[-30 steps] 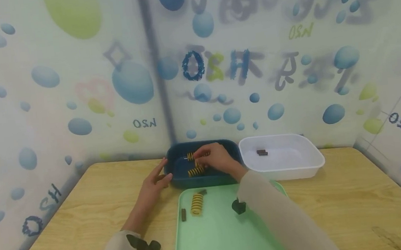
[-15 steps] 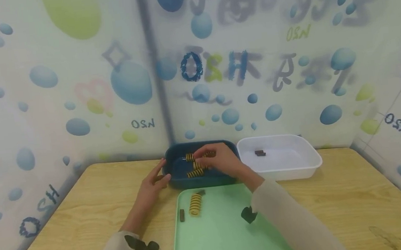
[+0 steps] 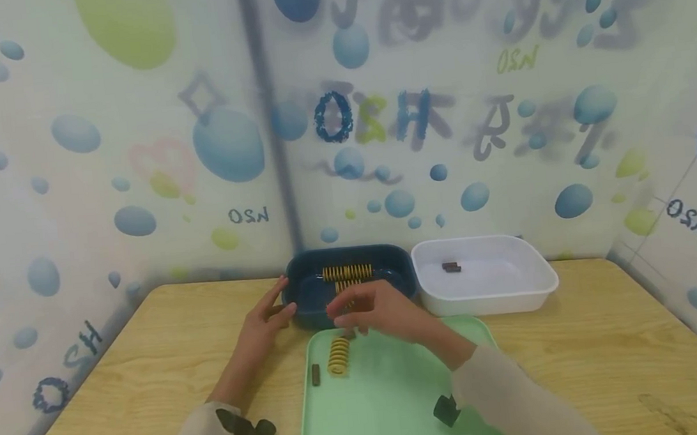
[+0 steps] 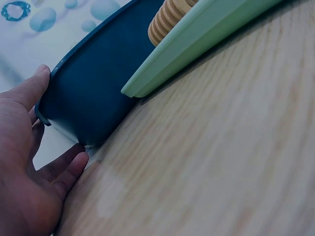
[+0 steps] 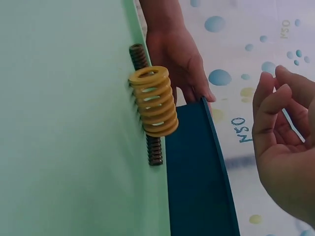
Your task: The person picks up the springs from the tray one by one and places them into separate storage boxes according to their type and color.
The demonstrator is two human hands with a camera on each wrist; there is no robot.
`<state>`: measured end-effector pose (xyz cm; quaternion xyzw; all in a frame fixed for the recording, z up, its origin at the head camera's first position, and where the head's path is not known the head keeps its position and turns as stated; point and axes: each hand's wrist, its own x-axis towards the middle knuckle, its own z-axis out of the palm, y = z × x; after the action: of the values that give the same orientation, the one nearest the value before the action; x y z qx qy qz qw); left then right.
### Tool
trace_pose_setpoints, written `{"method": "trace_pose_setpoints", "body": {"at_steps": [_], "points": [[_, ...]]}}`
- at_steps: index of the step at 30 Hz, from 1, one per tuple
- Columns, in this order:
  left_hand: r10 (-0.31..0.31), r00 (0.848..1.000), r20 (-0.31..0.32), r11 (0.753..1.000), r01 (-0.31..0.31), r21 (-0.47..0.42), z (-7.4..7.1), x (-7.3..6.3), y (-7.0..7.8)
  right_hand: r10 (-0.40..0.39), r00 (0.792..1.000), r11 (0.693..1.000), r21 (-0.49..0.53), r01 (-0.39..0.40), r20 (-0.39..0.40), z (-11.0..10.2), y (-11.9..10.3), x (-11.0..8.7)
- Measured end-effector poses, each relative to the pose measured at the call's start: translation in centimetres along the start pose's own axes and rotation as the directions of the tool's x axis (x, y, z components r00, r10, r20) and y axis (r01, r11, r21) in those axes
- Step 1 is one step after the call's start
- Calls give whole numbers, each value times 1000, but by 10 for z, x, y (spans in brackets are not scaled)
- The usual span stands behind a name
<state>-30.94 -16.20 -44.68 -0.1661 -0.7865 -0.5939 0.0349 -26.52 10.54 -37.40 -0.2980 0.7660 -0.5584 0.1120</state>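
My left hand (image 3: 265, 330) has its fingers and thumb spread against the left end of the dark blue box (image 3: 307, 316). In the left wrist view one finger lies along the rim (image 4: 55, 69) of that box. My right hand (image 3: 383, 312) hovers over the box's front edge and the back of the green tray, its fingers loosely bent with nothing between them. Under it, on the tray, lies a thick yellow coil spring (image 3: 339, 356). Two small dark springs (image 5: 138, 56) flank it in the right wrist view. Several yellow springs (image 3: 347, 272) lie inside the blue box, some hidden by my right hand.
The green tray (image 3: 392, 409) lies in front of the blue box on the wooden table (image 3: 589, 362). To the right of the blue box stands a white box (image 3: 489, 302) with a couple of small dark springs (image 3: 451, 267) in it. A patterned wall (image 3: 472, 128) rises behind.
My right hand has come out of the blue box towards me, now over the back of the tray, leaving the yellow springs there in view. The left hand has stayed at the box.
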Motion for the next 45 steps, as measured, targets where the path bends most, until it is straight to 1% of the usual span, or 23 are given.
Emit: {"method": "trace_pose_setpoints", "body": {"at_steps": [3,6,8,10,12,16,19,22,26,30,33,36,40,43,45], "points": [[-16,1000,9,1000,16,3,1,-5,14,0,999,1000,-14,0,41,3,2,-5],[-37,999,17,999,37,15,2,-9,30,-27,997,1000,-11,28,78,5,11,-8],[-41,999,16,999,41,23,2,-9,31,-43,994,999,-1,44,98,5,13,-9],[-39,999,12,999,39,15,1,-7,27,-52,992,999,12,51,118,6,14,-10],[-36,999,7,999,36,9,0,-5,19,-45,989,999,13,43,139,6,16,-10],[-26,1000,3,1000,26,17,-1,1,2,-19,984,1000,-21,23,175,6,21,-9],[-19,1000,1,1000,19,23,-1,3,-3,-8,981,998,-54,19,195,5,25,-9],[-16,1000,-1,1000,16,24,-1,3,-4,0,979,996,-84,18,204,4,30,-9],[-22,1000,6,999,22,36,-1,3,-2,5,975,994,-104,19,221,2,35,-9],[-35,999,20,999,34,28,-2,2,1,16,965,994,-107,13,263,1,37,-10],[-33,999,28,999,32,11,-2,2,3,34,957,994,-111,-2,288,1,38,-10],[-31,999,27,999,31,20,-2,2,2,49,952,991,-132,-10,302,2,40,-10],[-22,1000,17,999,21,39,-2,3,-2,28,951,986,-168,25,308,2,43,-10],[-9,1000,13,999,8,42,-2,3,-5,-7,955,982,-178,62,295,3,45,-10],[-5,1000,13,999,5,42,-2,3,-6,-17,960,981,-179,70,280,3,46,-10]]}}
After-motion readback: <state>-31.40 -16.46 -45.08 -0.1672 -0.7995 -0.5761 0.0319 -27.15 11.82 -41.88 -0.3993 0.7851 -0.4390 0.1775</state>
